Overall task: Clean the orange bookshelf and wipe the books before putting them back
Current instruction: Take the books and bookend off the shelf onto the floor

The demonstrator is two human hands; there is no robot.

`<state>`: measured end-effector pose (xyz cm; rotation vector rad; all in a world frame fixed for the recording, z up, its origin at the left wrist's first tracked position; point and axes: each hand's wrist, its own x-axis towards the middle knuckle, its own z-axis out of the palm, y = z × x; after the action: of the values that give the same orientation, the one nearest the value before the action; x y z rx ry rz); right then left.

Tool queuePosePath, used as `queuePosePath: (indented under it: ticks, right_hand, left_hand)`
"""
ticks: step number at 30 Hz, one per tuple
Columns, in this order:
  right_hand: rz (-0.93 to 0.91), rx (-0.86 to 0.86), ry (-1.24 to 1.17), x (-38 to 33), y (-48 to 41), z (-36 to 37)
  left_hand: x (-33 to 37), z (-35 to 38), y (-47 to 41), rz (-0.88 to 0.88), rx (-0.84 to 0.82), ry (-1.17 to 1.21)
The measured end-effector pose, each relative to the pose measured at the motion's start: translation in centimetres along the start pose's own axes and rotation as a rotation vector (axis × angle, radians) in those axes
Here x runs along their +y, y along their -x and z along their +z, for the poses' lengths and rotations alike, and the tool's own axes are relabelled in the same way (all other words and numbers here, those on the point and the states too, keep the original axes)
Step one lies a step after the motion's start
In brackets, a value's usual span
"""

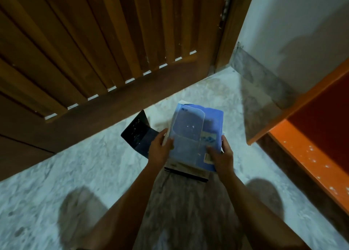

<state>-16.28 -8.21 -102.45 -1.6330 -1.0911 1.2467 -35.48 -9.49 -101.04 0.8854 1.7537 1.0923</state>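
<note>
a wooden door (94,61) with slanted slats fills the upper left, and its bottom edge runs down to a pale, speckled stone floor (85,164). on the floor just left of the hands lies a dark book (137,134), partly hidden behind the left wrist. its cover is black and glossy, with small markings too blurred to read.

the left hand (158,149) grips the left edge of a blue book (192,136), thumb on the cover and fingers curled round the side where the pale page edges show. the blue book sits in the middle, held between both hands above the floor and tilted a little away from the person, with a lighter rounded shape and a small label printed on its cover. under its near end a second book (188,171) sticks out, with a pale cover and a dark edge. it touches the blue one, but i cannot tell whether it is also held or lies on the floor.

the right hand (221,157) clamps the blue book's lower right corner, thumb pressed on the cover and fingers wrapped behind the edge.

further right, a grey skirting strip (264,91) runs along the foot of a white wall (302,23). the orange bookshelf (302,155) stands at the far right against that wall, well apart from the books. its front edge is flecked with white spots and the inside is a dark red.
</note>
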Motion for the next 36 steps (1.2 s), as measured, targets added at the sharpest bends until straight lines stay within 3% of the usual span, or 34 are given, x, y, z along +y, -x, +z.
queuePosePath:
  ticks: [4, 10, 15, 21, 26, 36]
  right_hand:
    - [0.054, 0.037, 0.149, 0.0, -1.1, 0.8]
    - [0.077, 0.097, 0.244, 1.6, -2.4, 2.2]
    - [-0.040, 0.121, 0.389, 2.6, -2.8, 2.9]
    - [0.111, 0.016, 0.483, 0.1, -2.6, 1.9]
    - [0.246, -0.035, 0.565, -8.2, -0.3, -0.8]
    - [0.103, -0.172, 0.649, -34.4, 4.8, -4.9]
  left_hand:
    - [-2.4, 0.3, -0.3, -0.051, -0.013, -0.045]
    - [-3.0, 0.8, -2.3, 0.057, -0.104, -0.201]
    - [-3.6, 1.6, -3.7, 0.115, -0.165, -0.238]
    - [-3.0, 0.7, -3.3, 0.031, -0.174, -0.370]
    - [4.5, -1.1, -2.1, -0.109, -0.271, -0.620]
    - [31.1, -6.9, 4.0, 0.014, -0.341, -0.792]
